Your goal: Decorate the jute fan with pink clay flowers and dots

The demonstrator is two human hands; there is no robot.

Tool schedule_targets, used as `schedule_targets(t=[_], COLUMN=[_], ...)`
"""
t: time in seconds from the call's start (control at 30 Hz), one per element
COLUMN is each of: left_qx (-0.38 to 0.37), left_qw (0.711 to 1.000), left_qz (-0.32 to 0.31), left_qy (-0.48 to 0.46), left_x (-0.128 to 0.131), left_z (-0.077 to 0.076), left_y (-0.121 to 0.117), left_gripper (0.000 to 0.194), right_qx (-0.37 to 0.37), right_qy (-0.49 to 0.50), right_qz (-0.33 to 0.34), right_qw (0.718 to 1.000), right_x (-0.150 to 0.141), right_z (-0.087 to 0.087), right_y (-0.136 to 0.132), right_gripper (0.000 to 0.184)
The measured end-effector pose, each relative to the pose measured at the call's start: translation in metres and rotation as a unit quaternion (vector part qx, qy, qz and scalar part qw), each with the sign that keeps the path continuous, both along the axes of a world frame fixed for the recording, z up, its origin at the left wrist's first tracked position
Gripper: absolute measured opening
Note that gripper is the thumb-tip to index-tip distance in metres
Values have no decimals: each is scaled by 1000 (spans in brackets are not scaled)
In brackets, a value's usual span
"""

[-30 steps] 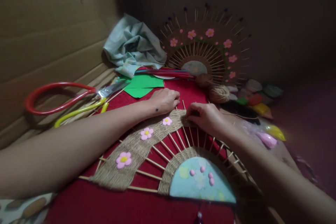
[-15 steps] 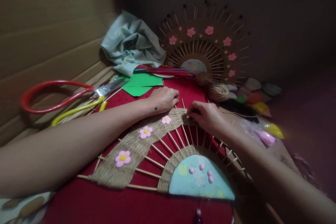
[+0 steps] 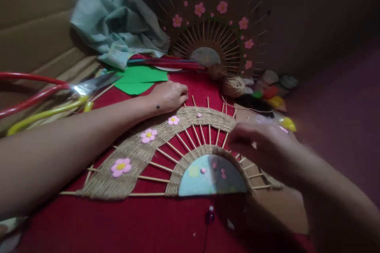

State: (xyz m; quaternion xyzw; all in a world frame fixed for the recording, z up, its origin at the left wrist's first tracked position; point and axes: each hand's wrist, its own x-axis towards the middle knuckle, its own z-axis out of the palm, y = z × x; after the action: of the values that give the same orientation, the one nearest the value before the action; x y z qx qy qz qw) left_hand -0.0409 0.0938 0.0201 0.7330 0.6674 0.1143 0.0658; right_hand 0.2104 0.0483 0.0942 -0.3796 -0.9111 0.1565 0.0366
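A half-round fan of wooden sticks and woven jute (image 3: 190,115) lies flat on a red cloth (image 3: 133,225). It carries pink flowers (image 3: 148,135) along its band and a pale blue half-disc (image 3: 212,182) at its centre. My left hand (image 3: 169,95) rests on the fan's upper left rim with its fingers curled. My right hand (image 3: 261,142) hovers over the fan's right side, smeared by motion, so its fingers are unclear. A tiny pink bead (image 3: 199,115) sits on the jute band between the two hands.
A second, finished fan (image 3: 213,27) stands upright at the back. In front of it lie a ball of twine (image 3: 234,86) and coloured clay lumps (image 3: 271,91). Scissors with red and yellow handles (image 3: 47,95), green paper (image 3: 139,79) and a pale green cloth (image 3: 115,23) are on the left.
My right hand has left the top of the jute band and moved right and toward me. A small pink bead now shows on the band. The camera has tilted down.
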Motion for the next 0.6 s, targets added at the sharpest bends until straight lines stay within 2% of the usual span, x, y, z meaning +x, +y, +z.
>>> schedule_targets(t=[0.13, 0.23, 0.33, 0.43, 0.6], left_qx=[8, 8, 9, 13, 8], left_qw=[1000, 1000, 1000, 1000, 999], left_qz=[-6, -4, -2, -1, -22], left_qy=[0, -2, -7, -12, -27], left_x=[-1, -1, -1, -2, -6], left_z=[-1, -1, -1, -2, -3], left_y=[1, 2, 1, 1, 3], left_gripper=[30, 29, 30, 30, 29], right_qx=[-88, -51, -9, 12, -14], right_qy=[28, 45, 51, 73, 88], right_qz=[-31, -97, -121, -118, -122], right_qw=[995, 993, 991, 990, 989], right_x=[25, 29, 26, 23, 26], right_z=[-12, -31, -46, -54, -49], right_y=[-43, -62, -70, -72, -72], right_gripper=[12, 12, 10, 14, 15])
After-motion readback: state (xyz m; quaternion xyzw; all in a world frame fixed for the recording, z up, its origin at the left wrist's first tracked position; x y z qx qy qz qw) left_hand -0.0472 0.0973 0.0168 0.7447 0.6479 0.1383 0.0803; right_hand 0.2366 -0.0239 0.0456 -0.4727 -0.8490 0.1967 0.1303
